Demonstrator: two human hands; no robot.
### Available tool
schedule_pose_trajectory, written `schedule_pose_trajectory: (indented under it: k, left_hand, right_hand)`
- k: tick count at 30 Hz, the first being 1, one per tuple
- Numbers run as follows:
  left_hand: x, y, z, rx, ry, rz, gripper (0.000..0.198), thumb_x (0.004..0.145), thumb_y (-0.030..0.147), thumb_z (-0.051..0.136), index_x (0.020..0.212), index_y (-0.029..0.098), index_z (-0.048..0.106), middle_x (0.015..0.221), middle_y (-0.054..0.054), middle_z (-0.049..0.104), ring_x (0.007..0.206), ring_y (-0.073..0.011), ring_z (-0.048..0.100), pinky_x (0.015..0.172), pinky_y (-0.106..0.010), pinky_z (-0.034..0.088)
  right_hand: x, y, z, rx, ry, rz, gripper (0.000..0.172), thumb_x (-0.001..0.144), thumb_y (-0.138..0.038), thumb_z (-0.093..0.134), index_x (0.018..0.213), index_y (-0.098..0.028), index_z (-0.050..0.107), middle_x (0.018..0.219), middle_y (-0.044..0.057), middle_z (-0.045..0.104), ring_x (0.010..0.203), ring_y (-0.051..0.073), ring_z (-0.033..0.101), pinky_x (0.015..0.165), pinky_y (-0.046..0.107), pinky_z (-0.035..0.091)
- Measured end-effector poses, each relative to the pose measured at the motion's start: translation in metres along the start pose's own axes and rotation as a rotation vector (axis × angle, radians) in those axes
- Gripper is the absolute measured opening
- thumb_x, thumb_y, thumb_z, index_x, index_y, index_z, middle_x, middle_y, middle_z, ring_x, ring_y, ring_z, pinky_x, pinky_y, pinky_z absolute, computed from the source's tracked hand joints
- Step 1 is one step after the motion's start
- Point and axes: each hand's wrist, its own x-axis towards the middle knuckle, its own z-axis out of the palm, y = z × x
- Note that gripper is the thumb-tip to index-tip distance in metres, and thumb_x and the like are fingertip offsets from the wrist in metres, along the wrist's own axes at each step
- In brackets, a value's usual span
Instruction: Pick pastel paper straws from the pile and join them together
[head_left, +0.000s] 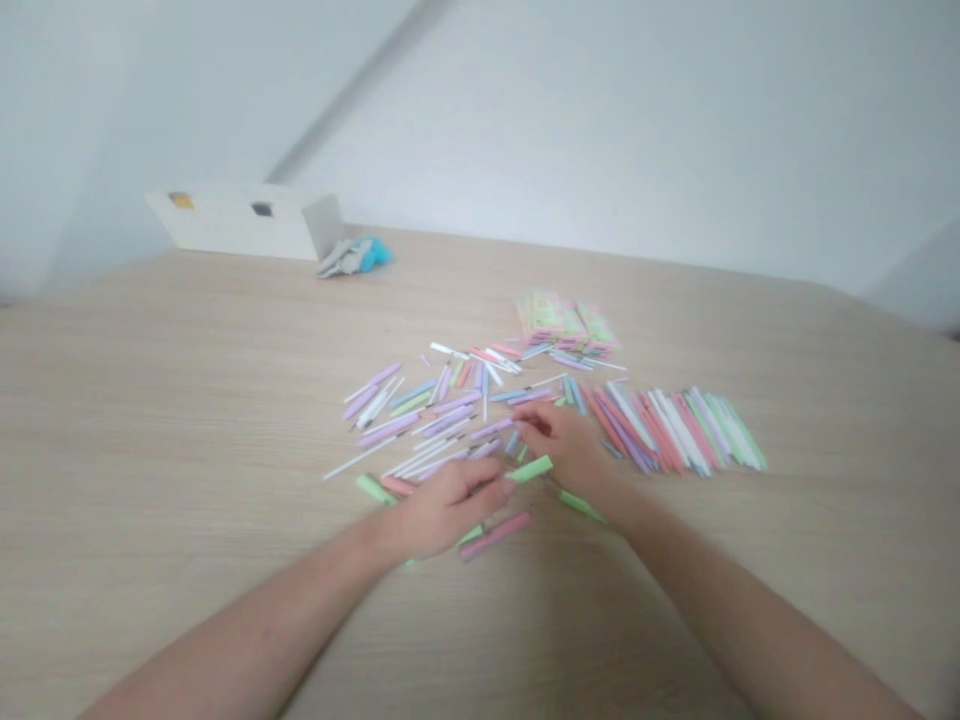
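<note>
My left hand is closed, with a light green stick pinched between thumb and fingers and pointing right. My right hand bends down over the pile's right side, fingertips drawn together; whatever is in them is hidden. Around both hands lies a loose pile of slim pastel sticks in purple, green, blue, pink and white, some thin with dark tips. A pink stick rests just below my left hand. Beyond my right hand, a row of similar sticks lies side by side. Blur hides their exact kind.
Behind the pile stand stacked green and pink printed packets. At the back left is a white box with two small openings, and a crumpled grey and blue item beside it. A pale wall borders the wooden table.
</note>
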Motion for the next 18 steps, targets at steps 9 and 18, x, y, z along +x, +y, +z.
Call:
schedule_pose_trajectory:
  k: [9,18]
  left_hand:
    - [0.001,-0.002,-0.002,-0.04,0.019,0.008,0.034,0.094,0.038,0.038,0.069,0.015,0.046,0.061,0.005,0.038,0.059,-0.0089,0.036,0.054,-0.022,0.029]
    - [0.001,0.003,-0.001,-0.053,0.015,0.027,0.033,0.093,0.035,0.039,0.066,0.016,0.041,0.059,0.005,0.032,0.055,-0.0084,0.031,0.052,-0.022,0.026]
  right_hand:
    - [0.072,-0.012,0.029,-0.447,-0.115,0.033,0.038,0.081,-0.037,0.048,0.088,-0.007,0.071,0.09,0.02,0.07,0.089,0.027,0.064,0.073,0.03,0.044]
    - [0.092,-0.01,0.033,-0.471,-0.192,0.068,0.036,0.073,-0.032,0.055,0.091,-0.006,0.071,0.092,0.023,0.069,0.09,0.03,0.065,0.069,0.03,0.045]
